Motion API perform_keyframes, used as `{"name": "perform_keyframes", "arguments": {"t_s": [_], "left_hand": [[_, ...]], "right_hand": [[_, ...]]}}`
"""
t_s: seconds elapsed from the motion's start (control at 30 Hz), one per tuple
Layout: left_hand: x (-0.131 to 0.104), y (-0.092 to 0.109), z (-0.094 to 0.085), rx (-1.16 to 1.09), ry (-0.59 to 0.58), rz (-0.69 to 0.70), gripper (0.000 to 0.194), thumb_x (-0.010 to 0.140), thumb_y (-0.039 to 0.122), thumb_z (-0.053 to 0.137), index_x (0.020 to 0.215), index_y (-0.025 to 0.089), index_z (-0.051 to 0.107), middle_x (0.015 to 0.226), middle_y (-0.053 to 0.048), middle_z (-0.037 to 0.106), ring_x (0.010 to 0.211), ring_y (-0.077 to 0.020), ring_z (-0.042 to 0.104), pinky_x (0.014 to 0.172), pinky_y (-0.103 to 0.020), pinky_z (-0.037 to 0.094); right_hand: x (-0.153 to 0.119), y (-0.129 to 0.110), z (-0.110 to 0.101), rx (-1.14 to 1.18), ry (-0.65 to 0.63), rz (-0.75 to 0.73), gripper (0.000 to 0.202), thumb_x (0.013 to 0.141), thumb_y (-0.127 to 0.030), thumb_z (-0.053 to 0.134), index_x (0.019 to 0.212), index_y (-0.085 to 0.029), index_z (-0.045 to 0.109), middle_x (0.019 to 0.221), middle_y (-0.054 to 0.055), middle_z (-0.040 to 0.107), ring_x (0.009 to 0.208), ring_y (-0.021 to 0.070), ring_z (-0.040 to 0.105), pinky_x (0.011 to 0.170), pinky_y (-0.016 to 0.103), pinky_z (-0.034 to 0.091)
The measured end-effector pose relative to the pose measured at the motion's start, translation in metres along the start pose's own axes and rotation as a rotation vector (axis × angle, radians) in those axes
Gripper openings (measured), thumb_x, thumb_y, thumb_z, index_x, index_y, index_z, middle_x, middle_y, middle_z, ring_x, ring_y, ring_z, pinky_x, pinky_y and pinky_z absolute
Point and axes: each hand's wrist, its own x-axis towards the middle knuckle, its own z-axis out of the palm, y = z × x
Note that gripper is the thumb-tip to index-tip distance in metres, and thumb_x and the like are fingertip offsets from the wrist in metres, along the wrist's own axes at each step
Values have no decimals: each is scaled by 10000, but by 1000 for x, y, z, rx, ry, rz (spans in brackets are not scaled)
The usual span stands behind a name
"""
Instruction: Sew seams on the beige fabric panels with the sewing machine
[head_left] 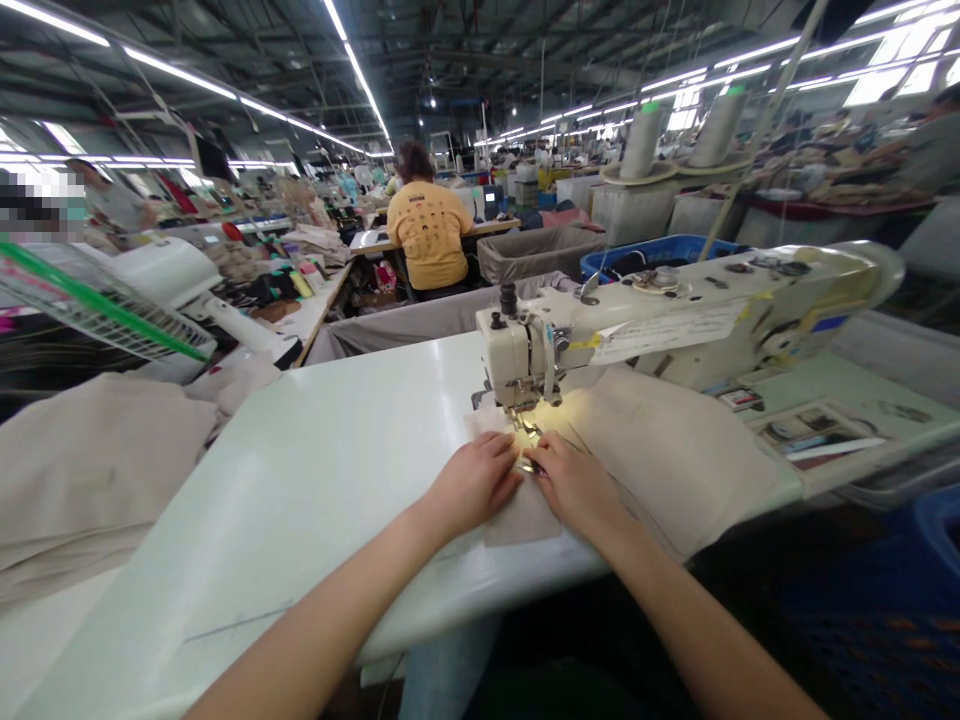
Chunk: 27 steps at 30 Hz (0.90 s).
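A beige fabric piece (523, 520) lies under the needle area of a white sewing machine (517, 360), lit by its small lamp. My left hand (480, 478) is on the fabric's left side, its fingers closed together and pressed on the cloth just before the presser foot (531, 428). From the other side my right hand (577, 485) grips the cloth's edge, thumb and fingers pinched. Between my fingertips shows a small shiny metal part (527, 465); whether either hand touches it I cannot tell. A larger beige cloth (675, 450) spreads to the right, under the machine arm.
The pale table (360, 430) extends left, with beige cloth (97, 470) heaped beyond its edge. A fan (112, 300) stands at far left. Thread cones (641, 145) rise behind the machine. A tray of small tools (821, 435) is on the right. A person in yellow (429, 235) sits ahead.
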Motion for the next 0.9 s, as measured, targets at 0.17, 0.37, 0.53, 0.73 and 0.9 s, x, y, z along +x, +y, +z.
{"name": "perform_keyframes", "arguments": {"t_s": [0.17,0.37,0.53,0.73,0.9], "left_hand": [[7,-13,0,-18,24,-1,205,969,243,512,1101,153,640,1196,-140,663,1180,-278,603,1027,-435,526],[-1,-13,6,18,87,8,268,981,236,502,1210,152,614,1354,-173,599,1275,-291,573,1065,-462,514],[-4,-13,8,20,103,12,286,994,240,479,1228,168,626,1365,-174,596,1288,-294,570,1062,-478,519],[-6,-14,11,34,114,-1,308,1000,249,475,1257,162,622,1389,-176,588,1309,-297,557,1071,-480,513],[-7,-13,10,38,115,15,302,1000,245,475,1250,165,626,1375,-171,597,1302,-287,566,1079,-466,511]], "right_hand": [[5,3,-2,14,29,14,264,954,-177,551,1159,-243,704,1134,62,665,932,199,671,710,261,469],[-24,7,-2,58,152,115,277,937,-137,546,1156,-223,692,1094,63,708,904,205,696,735,281,492],[-35,14,6,83,157,115,228,943,-164,536,1086,-224,703,1066,56,746,903,211,715,737,282,508],[-33,18,10,110,177,97,219,934,-163,554,1080,-220,707,1043,46,756,883,209,716,750,289,513],[-33,19,10,125,183,103,201,936,-174,562,1050,-239,715,997,27,763,850,204,716,725,287,509]]}}
